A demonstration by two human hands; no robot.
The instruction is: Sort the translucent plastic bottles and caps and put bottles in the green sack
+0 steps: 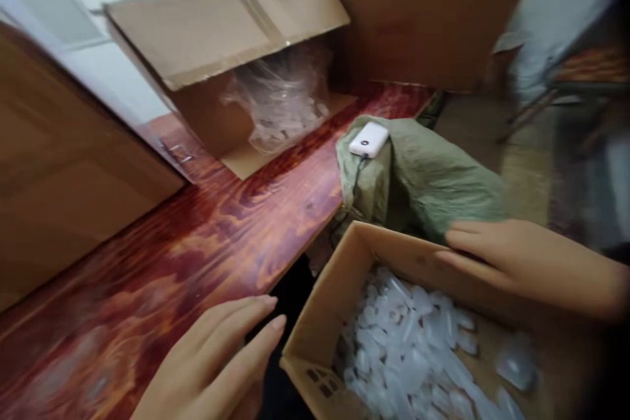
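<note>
An open cardboard box (322, 318) sits at the lower right, filled with several small clear plastic pieces (408, 354). My right hand (522, 259) lies over the box's far rim, fingers stretched out and together, pointing left. My left hand (221, 357) hovers low at the table's near edge, just left of the box's corner, fingers extended and holding nothing. The frame is motion-blurred.
A reddish wood-grain table (207, 236) runs diagonally. A cardboard box on its side (216, 46) holds a clear plastic bag (280, 102). A green sack (433, 177) carries a white power bank (369, 139). Large cardboard (423, 13) stands behind; a wooden panel (59, 177) is at left.
</note>
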